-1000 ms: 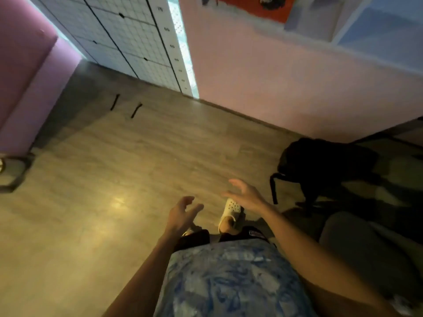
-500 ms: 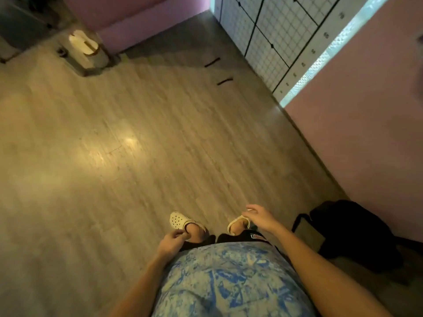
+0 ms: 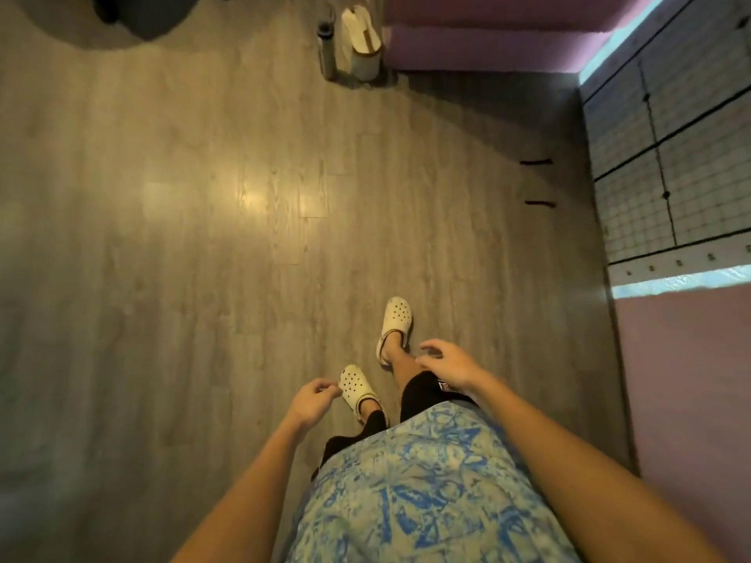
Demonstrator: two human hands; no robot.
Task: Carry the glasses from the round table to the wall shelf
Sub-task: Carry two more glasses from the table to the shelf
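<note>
No glasses, round table top or wall shelf show in the head view. My left hand hangs in front of my body with loosely curled fingers and holds nothing. My right hand hovers over my right thigh, fingers relaxed and spread, also with nothing in it. Both hands are above the grey wood floor. My feet in white clogs are mid-step.
A dark round base lies at the top left. A dark bottle and a white bag stand by a pink bench. A gridded wall panel and a pink wall run along the right.
I have turned left while walking: the gridded panel slid to the right edge, the black bag left the view, the bottle and white bag came to the top. Both hands dropped lower.
</note>
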